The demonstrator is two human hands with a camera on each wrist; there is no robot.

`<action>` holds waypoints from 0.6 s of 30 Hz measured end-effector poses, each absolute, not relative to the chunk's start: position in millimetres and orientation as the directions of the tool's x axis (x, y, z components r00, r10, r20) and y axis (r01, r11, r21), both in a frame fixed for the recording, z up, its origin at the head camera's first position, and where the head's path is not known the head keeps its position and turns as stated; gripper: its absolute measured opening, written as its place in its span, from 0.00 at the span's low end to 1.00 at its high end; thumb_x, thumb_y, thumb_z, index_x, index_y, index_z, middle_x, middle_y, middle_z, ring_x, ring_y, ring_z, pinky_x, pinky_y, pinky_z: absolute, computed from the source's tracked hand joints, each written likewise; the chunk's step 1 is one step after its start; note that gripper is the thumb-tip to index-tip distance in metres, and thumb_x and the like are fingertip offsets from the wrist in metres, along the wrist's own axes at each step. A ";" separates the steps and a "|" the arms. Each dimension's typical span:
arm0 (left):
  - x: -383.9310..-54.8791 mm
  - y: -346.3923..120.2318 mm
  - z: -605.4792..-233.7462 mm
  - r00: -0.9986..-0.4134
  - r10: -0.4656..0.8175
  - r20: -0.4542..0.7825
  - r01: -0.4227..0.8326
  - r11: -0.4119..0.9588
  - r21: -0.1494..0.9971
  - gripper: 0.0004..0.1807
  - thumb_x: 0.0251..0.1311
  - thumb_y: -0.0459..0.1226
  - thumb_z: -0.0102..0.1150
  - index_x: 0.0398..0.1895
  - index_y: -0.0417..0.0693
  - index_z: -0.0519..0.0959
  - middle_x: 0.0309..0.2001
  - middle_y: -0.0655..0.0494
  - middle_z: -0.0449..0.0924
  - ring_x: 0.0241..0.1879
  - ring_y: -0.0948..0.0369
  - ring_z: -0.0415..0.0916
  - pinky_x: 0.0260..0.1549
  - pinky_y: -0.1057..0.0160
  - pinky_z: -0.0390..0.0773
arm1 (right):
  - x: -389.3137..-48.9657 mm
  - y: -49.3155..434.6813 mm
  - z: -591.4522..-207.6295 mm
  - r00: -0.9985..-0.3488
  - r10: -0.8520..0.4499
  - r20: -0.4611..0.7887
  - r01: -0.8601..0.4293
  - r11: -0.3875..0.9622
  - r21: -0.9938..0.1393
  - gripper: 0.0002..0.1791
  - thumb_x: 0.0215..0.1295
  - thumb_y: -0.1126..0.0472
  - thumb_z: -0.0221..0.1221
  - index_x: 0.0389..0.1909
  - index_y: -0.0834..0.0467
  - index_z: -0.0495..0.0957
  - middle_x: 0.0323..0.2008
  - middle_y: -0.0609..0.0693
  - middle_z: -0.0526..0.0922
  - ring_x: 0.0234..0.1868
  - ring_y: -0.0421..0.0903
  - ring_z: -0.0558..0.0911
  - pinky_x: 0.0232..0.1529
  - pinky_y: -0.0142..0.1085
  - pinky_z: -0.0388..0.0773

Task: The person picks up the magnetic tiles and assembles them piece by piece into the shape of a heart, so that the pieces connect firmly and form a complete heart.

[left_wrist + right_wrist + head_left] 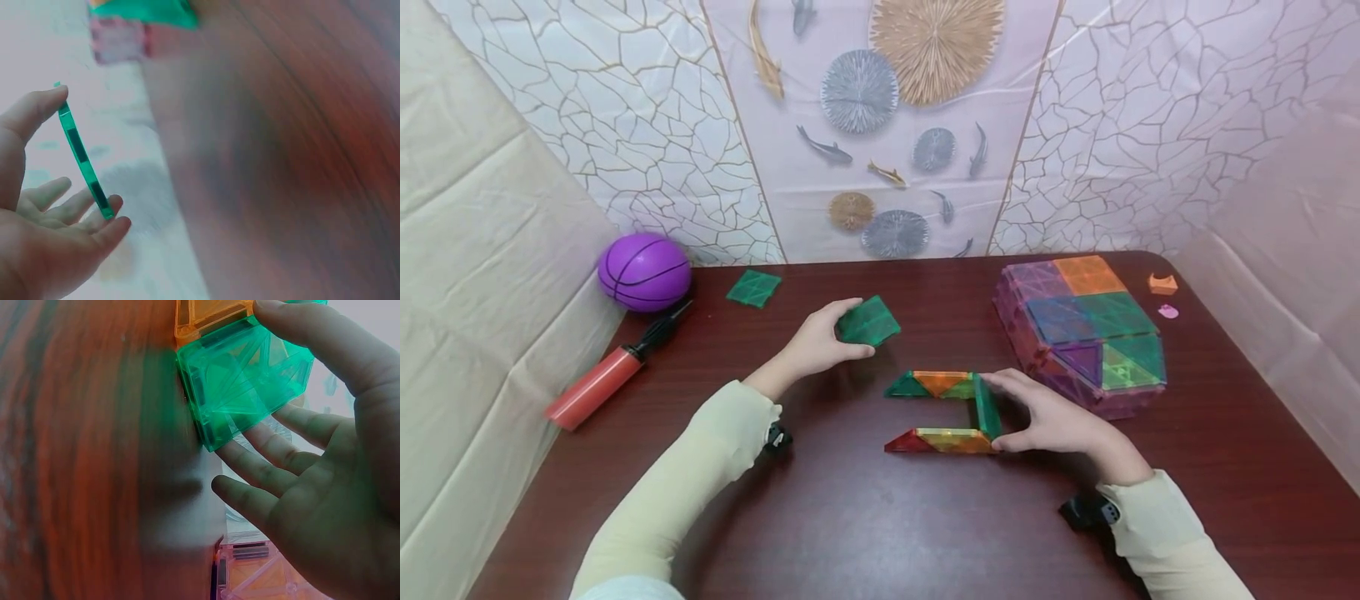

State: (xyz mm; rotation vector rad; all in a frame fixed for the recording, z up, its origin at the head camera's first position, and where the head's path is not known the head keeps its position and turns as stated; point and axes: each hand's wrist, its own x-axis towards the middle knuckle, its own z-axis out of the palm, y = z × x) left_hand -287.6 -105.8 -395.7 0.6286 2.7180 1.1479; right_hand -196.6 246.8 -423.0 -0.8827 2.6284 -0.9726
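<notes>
My left hand [823,337] pinches a green square magnetic tile [872,321] between thumb and fingertips, held above the table. Seen edge-on in the left wrist view, that tile [84,164] has dark magnets along its side. In front of me stands a three-sided frame of tiles: a far row [936,384] of green and orange triangles, a near row [951,440] of red, yellow and orange ones, and a standing green square tile [987,408] joining their right ends. My right hand [1052,417] holds this end tile by opposite edges, thumb near and fingers far. The frame's left side has a gap.
At the right stands a large block of colourful magnetic tiles [1078,333], close behind my right hand. Beyond it lie a small orange piece [1162,285] and a pink piece [1168,312]. Left are a purple ball [644,272], a red hand pump [595,387] and a flat green tile [754,288].
</notes>
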 end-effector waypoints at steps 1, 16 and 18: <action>-283.0 -101.9 -392.2 -0.898 0.434 0.076 0.352 0.602 0.717 0.44 0.51 0.46 0.71 0.72 0.49 0.62 0.69 0.50 0.63 0.68 0.52 0.61 0.63 0.47 0.65 | -196.6 246.7 -423.0 -0.800 -0.600 0.017 -0.467 0.605 -0.646 0.46 0.52 0.51 0.71 0.69 0.60 0.61 0.61 0.53 0.69 0.61 0.52 0.72 0.60 0.46 0.71; -224.7 -39.7 -392.6 -0.729 0.648 0.221 0.559 0.376 0.739 0.44 0.44 0.43 0.76 0.68 0.49 0.67 0.65 0.54 0.70 0.64 0.60 0.66 0.59 0.56 0.71 | -196.2 246.5 -423.3 -0.802 -0.597 0.025 -0.460 0.589 -0.664 0.45 0.53 0.50 0.71 0.69 0.59 0.62 0.60 0.52 0.70 0.60 0.51 0.73 0.60 0.47 0.71; -221.4 -35.6 -395.9 -0.705 0.682 0.197 0.570 0.379 0.729 0.44 0.45 0.43 0.75 0.68 0.49 0.67 0.65 0.55 0.69 0.63 0.61 0.67 0.59 0.57 0.71 | -196.4 246.7 -423.8 -0.801 -0.598 0.028 -0.461 0.586 -0.666 0.45 0.53 0.49 0.71 0.69 0.59 0.62 0.60 0.51 0.70 0.59 0.51 0.72 0.60 0.46 0.71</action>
